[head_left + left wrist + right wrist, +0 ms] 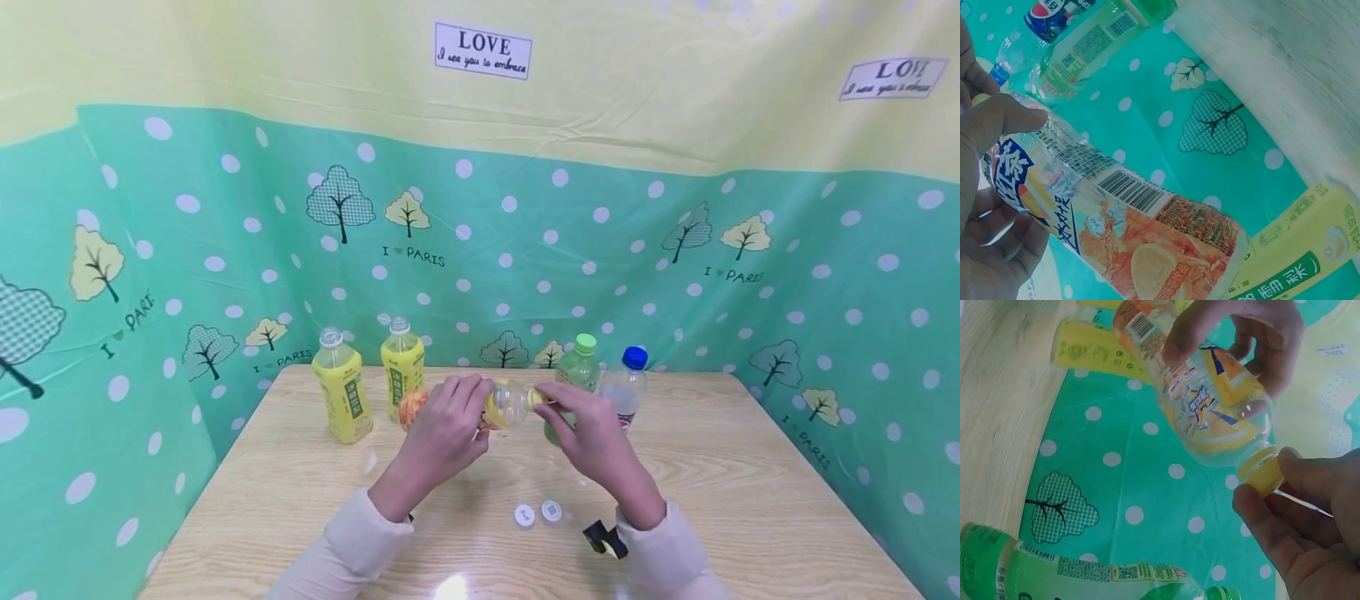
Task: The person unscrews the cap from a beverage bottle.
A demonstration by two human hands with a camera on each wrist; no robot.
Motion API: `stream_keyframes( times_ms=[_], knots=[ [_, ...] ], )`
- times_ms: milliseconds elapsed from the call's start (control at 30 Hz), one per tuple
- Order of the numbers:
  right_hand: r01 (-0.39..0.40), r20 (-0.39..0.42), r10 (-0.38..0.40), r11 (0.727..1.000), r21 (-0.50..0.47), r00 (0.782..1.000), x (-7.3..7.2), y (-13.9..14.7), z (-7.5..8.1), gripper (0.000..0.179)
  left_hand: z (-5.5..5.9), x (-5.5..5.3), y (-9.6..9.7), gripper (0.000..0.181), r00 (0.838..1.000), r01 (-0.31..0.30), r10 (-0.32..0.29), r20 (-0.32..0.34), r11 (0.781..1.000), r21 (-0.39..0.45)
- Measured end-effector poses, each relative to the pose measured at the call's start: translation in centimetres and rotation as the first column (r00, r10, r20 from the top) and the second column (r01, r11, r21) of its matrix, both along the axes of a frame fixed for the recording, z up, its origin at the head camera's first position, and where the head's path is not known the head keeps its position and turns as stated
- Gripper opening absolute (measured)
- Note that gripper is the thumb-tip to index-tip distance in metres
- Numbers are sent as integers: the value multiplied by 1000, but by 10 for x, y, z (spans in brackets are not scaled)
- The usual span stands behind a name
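Observation:
Above the table, my left hand (450, 417) grips the body of a clear plastic bottle (1141, 231) with an orange iced-tea label, held sideways. In the right wrist view, its neck points toward my right hand (1310, 519). My right thumb and fingertips pinch the yellow cap (1262, 474), which sits at the bottle's mouth. The bottle looks empty through its clear shoulder. Two white caps (525, 517) lie on the table below my hands.
Two capless yellow-labelled bottles (341, 396) stand at the back left. A green bottle (576, 367) with a green cap and a Pepsi bottle (624, 392) with a blue cap stand behind my right hand. A small black object (604, 540) lies by the right sleeve.

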State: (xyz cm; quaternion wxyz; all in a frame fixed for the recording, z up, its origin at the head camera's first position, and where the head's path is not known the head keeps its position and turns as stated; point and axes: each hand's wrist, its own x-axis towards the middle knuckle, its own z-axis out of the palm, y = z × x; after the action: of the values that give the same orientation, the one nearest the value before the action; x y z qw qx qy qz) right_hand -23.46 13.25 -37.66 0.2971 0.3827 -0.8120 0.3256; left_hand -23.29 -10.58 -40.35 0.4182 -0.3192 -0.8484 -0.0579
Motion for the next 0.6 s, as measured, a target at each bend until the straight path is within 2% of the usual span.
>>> stream_keyframes(
  times_ms=[233,467,600],
  knots=[
    [-4,-41,3,1000,-19,999,1,0,2,32,2,1,0,60,1000,14,-14,-6,1000,16],
    [-52,-136,50,999,-13,989,1,0,1,41,3,1,0,64,999,33,-35,35,998,49],
    [-57,-143,55,998,-12,988,2,0,2,41,3,1,-1,64,999,36,-38,39,998,48]
  ],
)
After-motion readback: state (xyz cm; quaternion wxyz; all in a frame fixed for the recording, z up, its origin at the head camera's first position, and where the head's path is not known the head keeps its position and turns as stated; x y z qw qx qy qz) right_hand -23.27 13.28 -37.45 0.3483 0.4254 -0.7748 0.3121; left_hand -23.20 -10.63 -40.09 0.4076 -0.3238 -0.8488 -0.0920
